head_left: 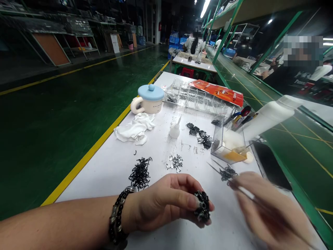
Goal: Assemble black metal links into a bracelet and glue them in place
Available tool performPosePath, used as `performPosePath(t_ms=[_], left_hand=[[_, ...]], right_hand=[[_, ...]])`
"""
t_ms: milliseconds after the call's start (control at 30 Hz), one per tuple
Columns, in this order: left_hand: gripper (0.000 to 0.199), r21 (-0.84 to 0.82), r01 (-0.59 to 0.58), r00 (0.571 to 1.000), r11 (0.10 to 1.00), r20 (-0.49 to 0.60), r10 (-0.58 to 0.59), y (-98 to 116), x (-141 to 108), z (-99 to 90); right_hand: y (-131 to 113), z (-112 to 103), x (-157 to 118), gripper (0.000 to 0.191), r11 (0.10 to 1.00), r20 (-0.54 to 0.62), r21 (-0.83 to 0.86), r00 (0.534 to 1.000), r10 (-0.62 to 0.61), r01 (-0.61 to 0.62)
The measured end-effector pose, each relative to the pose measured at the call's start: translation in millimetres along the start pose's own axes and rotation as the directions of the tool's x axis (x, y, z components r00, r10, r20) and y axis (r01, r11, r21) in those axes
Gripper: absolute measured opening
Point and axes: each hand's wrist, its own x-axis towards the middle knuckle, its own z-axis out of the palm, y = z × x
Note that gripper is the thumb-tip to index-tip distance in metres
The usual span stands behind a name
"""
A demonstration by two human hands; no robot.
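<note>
My left hand (174, 201), with a beaded bracelet at the wrist, holds a small black and silver part (202, 207) between thumb and fingers. My right hand (262, 208) is blurred and grips metal tweezers (244, 192); their tips point toward a small pile of black pieces (228, 172). Beyond my left hand lie a pile of short black curved pieces (140, 173) and a pile of silver pieces (176, 162). Larger black parts (200, 134) form a row farther back.
A white nozzle bottle (174, 130) stands mid-table. White cloth (135, 128) and a blue-lidded mug (151, 100) are at left. A clear compartment tray (192, 97), red packet (218, 92), clear tool box (226, 147), leaning white bottle (273, 116) and dark phone (272, 165) surround the work area. People sit beyond.
</note>
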Motion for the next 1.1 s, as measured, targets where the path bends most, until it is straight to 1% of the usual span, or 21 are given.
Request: performPosePath(t_ms=[33,67,100,133,167,200,233,267,300,367,400,433,500,567,600,667,767,867,933,1000,1100], left_hand=[[0.027,0.006,-0.005,1.0,1.0,0.002,0.005,0.0,0.0,-0.1],[0.027,0.012,-0.01,1.0,1.0,0.007,0.01,0.0,0.0,-0.2],[0.027,0.019,-0.014,1.0,1.0,0.012,0.014,0.1,0.0,-0.3],[0.026,0.026,-0.016,1.0,1.0,0.019,0.015,0.3,0.0,-0.4],[0.026,0.033,-0.019,1.0,0.999,0.022,0.019,0.5,0.1,-0.5],[0.026,0.039,-0.023,1.0,0.999,0.022,0.023,0.6,0.1,-0.6],[0.027,0.048,-0.032,0.999,0.998,0.013,0.031,0.7,0.2,-0.6],[0.028,0.064,-0.043,0.999,0.997,-0.006,0.044,0.6,0.4,-0.6],[0.029,0.088,-0.056,0.998,0.995,-0.033,0.06,0.3,0.7,-0.6],[0.03,0.146,-0.076,0.992,0.986,-0.093,0.09,-0.5,1.6,-0.9],[0.03,0.173,-0.074,0.988,0.982,-0.119,0.096,-1.0,2.1,-1.1],[0.03,0.195,-0.064,0.985,0.979,-0.142,0.093,-1.5,2.6,-1.3],[0.03,0.218,-0.04,0.981,0.975,-0.178,0.08,-2.2,3.3,-1.7],[0.03,0.23,-0.02,0.978,0.973,-0.196,0.066,-2.4,3.5,-1.7],[0.029,0.232,-0.013,0.978,0.973,-0.199,0.06,-2.4,3.5,-1.7],[0.03,0.233,-0.008,0.978,0.972,-0.201,0.056,-2.0,3.3,-1.7],[0.031,0.239,-0.001,0.976,0.971,-0.211,0.053,-1.0,3.1,-2.0],[0.029,0.257,0.003,0.975,0.967,-0.217,0.054,-0.4,3.5,-2.2],[0.029,0.273,-0.008,0.972,0.962,-0.222,0.071,-0.7,4.0,-2.3],[0.029,0.287,-0.023,0.969,0.958,-0.228,0.092,-1.3,4.2,-2.4],[0.029,0.3,-0.022,0.966,0.954,-0.241,0.097,-2.2,4.0,-2.2]], right_hand=[[3.3,10.4,4.6,0.02,0.993,0.063,-0.085,0.995,-0.082,0.087],[6.9,20.9,8.5,0.019,0.97,0.16,-0.177,0.977,-0.141,0.168],[10.7,30.3,11.6,0.019,0.944,0.254,-0.24,0.953,-0.165,0.228],[14.2,37.6,13.7,0.021,0.923,0.341,-0.28,0.926,-0.161,0.263],[17.0,42.3,15.1,0.022,0.92,0.41,-0.29,0.903,-0.13,0.265],[18.6,44.1,16.0,0.022,0.924,0.453,-0.286,0.885,-0.103,0.254],[18.5,43.1,16.6,0.022,0.93,0.466,-0.278,0.88,-0.089,0.241],[16.6,39.6,17.1,0.023,0.936,0.439,-0.277,0.895,-0.079,0.218],[12.7,34.4,17.8,0.024,0.944,0.377,-0.268,0.923,-0.082,0.193],[0.5,21.8,19.2,0.025,0.969,0.205,-0.202,0.974,-0.101,0.143],[-6.8,15.9,19.8,0.025,0.981,0.139,-0.149,0.985,-0.101,0.121],[-13.9,11.2,20.2,0.024,0.99,0.113,-0.09,0.989,-0.099,0.109],[-25.3,5.9,20.1,0.025,0.993,0.147,0.001,0.983,-0.113,0.114],[-31.4,5.9,19.1,0.029,0.993,0.198,0.036,0.973,-0.122,0.117],[-32.9,7.1,18.6,0.031,0.992,0.202,0.035,0.971,-0.126,0.121],[-34.4,10.2,18.0,0.032,0.994,0.175,0.013,0.979,-0.105,0.104],[-36.5,13.5,18.5,0.027,0.997,0.088,-0.016,0.993,-0.079,0.081],[-36.9,14.8,18.2,0.024,0.985,0.043,-0.095,0.989,-0.141,0.145],[-34.7,15.4,16.1,0.024,0.965,0.067,-0.17,0.98,-0.189,0.198],[-31.3,16.5,13.0,0.025,0.947,0.115,-0.214,0.969,-0.22,0.24],[-27.5,18.4,9.1,0.024,0.945,0.148,-0.209,0.963,-0.226,0.254]])
